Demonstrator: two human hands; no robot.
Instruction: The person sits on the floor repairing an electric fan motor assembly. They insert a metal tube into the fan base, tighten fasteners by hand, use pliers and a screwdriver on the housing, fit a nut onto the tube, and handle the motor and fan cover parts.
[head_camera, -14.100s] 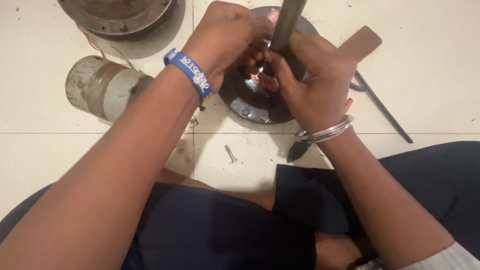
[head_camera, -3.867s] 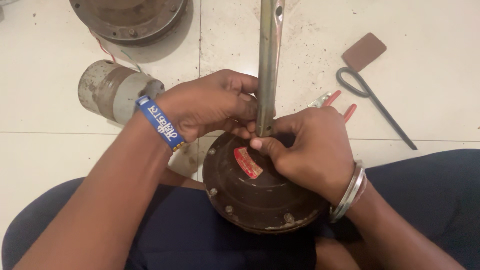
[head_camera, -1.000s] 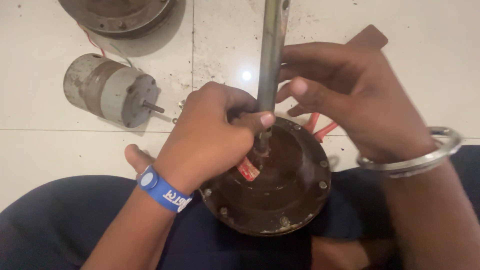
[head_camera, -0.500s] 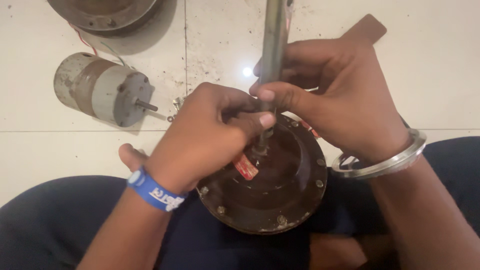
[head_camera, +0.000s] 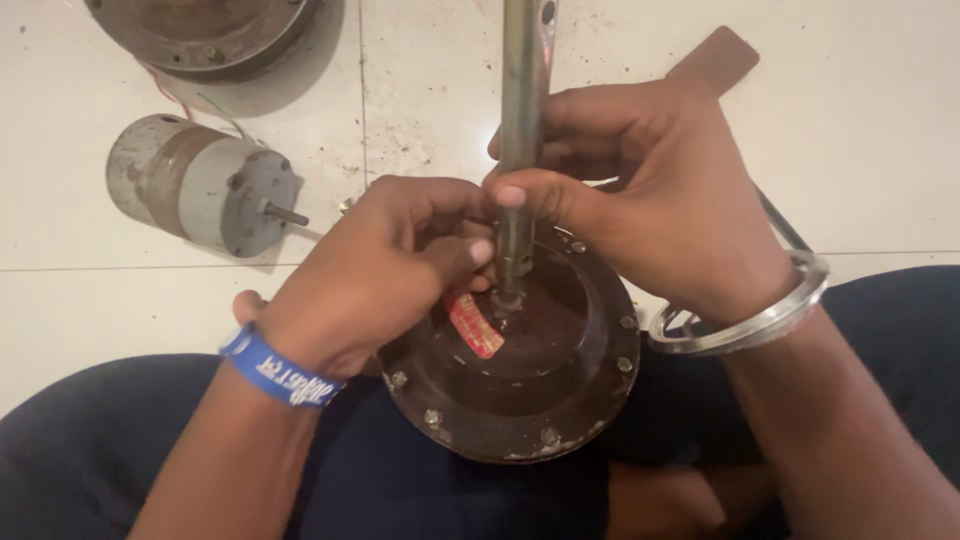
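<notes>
Head view: both hands grip the rod above the motor housing.

L hand, R hand gripping rod, motor housing below

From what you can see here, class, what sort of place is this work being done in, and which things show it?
Probably an informal repair spot on a tiled floor, not a bench. The person sits with a round motor housing in the lap, both hands on its metal rod; a small cylindrical motor lies nearby.
</notes>
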